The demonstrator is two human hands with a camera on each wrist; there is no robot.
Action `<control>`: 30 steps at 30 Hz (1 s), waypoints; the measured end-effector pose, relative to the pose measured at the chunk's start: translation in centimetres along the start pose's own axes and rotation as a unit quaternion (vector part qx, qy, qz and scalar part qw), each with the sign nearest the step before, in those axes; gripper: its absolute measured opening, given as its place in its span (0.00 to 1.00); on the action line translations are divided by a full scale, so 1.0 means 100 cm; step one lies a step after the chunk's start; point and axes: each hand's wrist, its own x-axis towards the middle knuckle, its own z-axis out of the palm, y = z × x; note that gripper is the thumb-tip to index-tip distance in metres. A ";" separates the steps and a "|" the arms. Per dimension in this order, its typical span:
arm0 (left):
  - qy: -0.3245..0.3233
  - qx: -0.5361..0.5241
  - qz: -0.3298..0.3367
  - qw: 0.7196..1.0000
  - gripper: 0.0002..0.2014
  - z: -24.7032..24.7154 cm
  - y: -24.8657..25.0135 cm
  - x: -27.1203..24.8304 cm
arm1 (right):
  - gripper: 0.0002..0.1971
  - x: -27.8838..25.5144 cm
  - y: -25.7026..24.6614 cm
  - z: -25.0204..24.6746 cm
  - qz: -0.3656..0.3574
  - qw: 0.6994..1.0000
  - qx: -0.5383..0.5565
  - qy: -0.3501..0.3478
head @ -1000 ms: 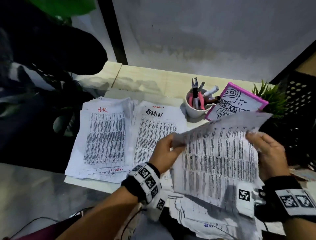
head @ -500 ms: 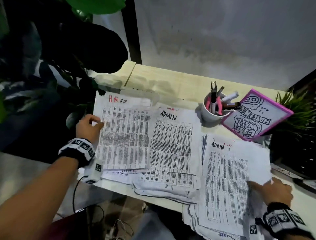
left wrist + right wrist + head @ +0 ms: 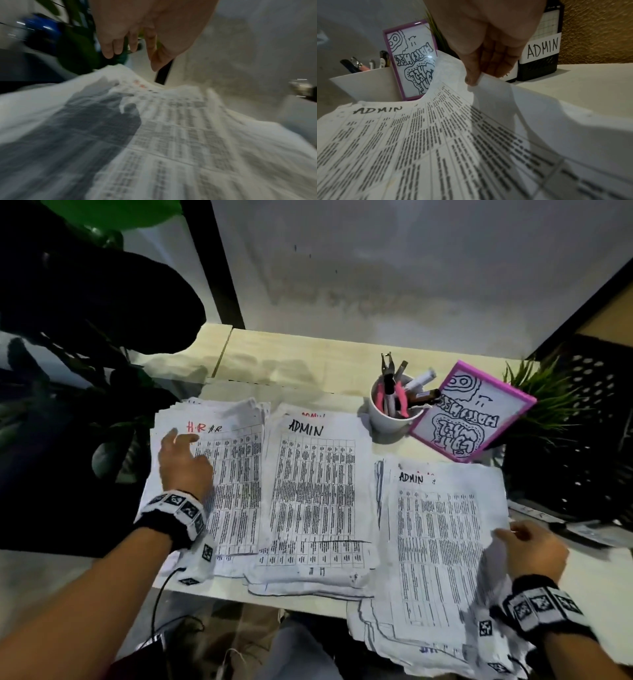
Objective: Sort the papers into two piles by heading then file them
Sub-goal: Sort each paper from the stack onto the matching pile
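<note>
While three stacks of printed tables lie side by side on the pale desk point(image 3: 308, 361), the right hand point(image 3: 532, 549) pinches the right edge of the top sheet point(image 3: 442, 542) of the unsorted stack point(image 3: 411, 642) at the near right; the right wrist view shows thumb and fingers point(image 3: 471, 75) closed on that lifted edge, and the sheet is headed ADMIN. Left of it lies the ADMIN pile point(image 3: 315, 494), touching the HR pile point(image 3: 236, 474) at the far left. Over the HR pile hovers the left hand point(image 3: 185, 463), its fingers point(image 3: 109, 47) spread loosely and holding nothing, its shadow falling on the paper. Beyond the stacks stands a white cup point(image 3: 390, 416) of pens and pliers, and just right of it leans a pink-framed drawing point(image 3: 472, 412) against a small green plant point(image 3: 548, 398). At the far right sits a black file holder point(image 3: 541, 60) labelled ADMIN.
</note>
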 end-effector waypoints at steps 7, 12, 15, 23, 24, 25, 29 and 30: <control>-0.182 -0.156 0.170 0.956 0.17 0.067 0.112 -0.086 | 0.05 -0.002 0.010 -0.018 -0.092 0.996 0.010 -0.002; -0.279 -0.206 0.175 0.922 0.13 0.115 0.157 -0.139 | 0.18 -0.003 0.021 -0.032 -0.038 0.975 0.219 -0.025; -0.290 -0.160 0.157 0.931 0.13 0.136 0.170 -0.157 | 0.20 -0.004 0.023 -0.040 0.003 0.948 0.315 -0.044; -0.297 -0.063 0.065 0.951 0.24 0.171 0.178 -0.175 | 0.20 -0.009 0.039 -0.051 -0.044 0.907 0.401 -0.123; -0.298 -0.033 0.073 0.951 0.29 0.173 0.180 -0.177 | 0.17 -0.010 0.041 -0.051 -0.050 0.902 0.408 -0.134; -0.297 0.000 0.083 0.951 0.33 0.174 0.182 -0.178 | 0.14 -0.010 0.042 -0.051 -0.046 0.897 0.414 -0.145; -0.298 0.091 0.101 0.945 0.43 0.182 0.192 -0.184 | 0.26 -0.014 0.041 -0.053 0.011 0.887 0.428 -0.175; -0.297 0.110 0.105 0.943 0.43 0.184 0.195 -0.185 | 0.31 -0.015 0.040 -0.051 0.009 0.885 0.431 -0.179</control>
